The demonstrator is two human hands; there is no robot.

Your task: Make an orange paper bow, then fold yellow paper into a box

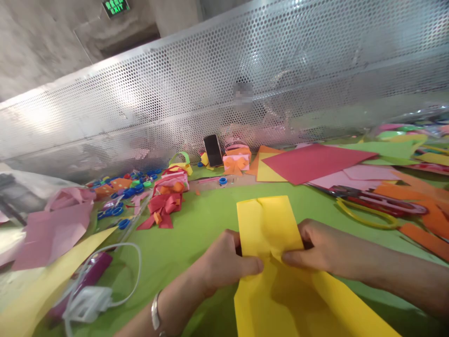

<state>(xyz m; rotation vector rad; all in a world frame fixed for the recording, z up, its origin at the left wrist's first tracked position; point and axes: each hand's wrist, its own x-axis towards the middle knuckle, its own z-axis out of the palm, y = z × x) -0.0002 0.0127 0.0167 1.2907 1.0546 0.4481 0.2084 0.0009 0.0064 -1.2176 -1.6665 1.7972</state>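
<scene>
Yellow paper (266, 224), folded and creased down the middle, held up in front of the wearer over the near part of a green tabletop (203, 210); its lower part spreads wider and runs out of view at the bottom edge. Left hand (222, 262) closed on its left edge, thumb on the near face, fingers mostly hidden behind. Right hand (315, 245) pinches the opposite edge likewise, thumb pressed near the crease. Silver bracelet (155, 310) on the left wrist.

Writing: green exit sign (116, 7), upper left, reads "EXIT"; characters above it too blurred to make out with certainty.

Behind: perforated metal panel (196, 84) across the view. Near its foot, a dark-screened phone (213, 150) stands tilted, just beside a pink-and-orange paper bag (236, 159) with a bow. Left of centre, a red bow (164, 208). Farther left, blue-handled scissors (115, 210). Lower left, white charger (91, 303) with cable, near a purple bar (93, 274). To the right, red sheet (315, 161) over pink ones; yellow-handled scissors (368, 216) near orange strips (426, 238)
</scene>
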